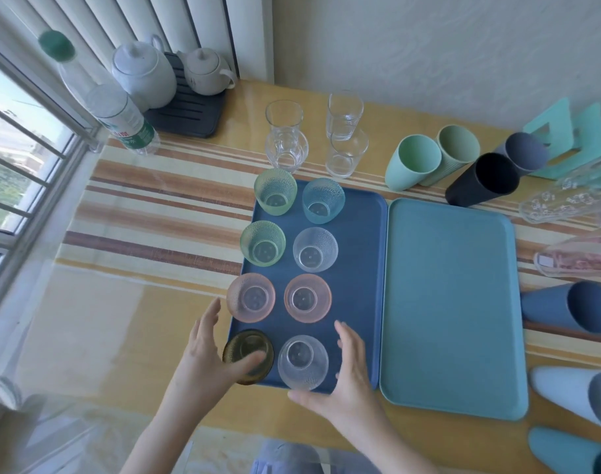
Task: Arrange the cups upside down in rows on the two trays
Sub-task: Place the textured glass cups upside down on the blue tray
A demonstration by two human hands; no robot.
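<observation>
A dark blue tray [357,268] carries several textured cups upside down in two columns: green cups [275,191] at the far left, a blue cup [323,200], a clear cup [315,249], and two pink cups [251,297]. In the nearest row stand an amber cup [246,347] and a clear cup [302,362]. My left hand [203,354] is spread beside the amber cup, with its thumb lying across the cup. My right hand [350,378] is spread just right of the near clear cup. The light blue tray [449,302] to the right holds nothing.
Tall clear glasses [284,135] stand behind the trays. Green, black and grey tumblers [413,162] lie at the back right, and blue tumblers [569,311] lie along the right edge. Two teapots [143,73] and a water bottle [114,111] stand by the window at left.
</observation>
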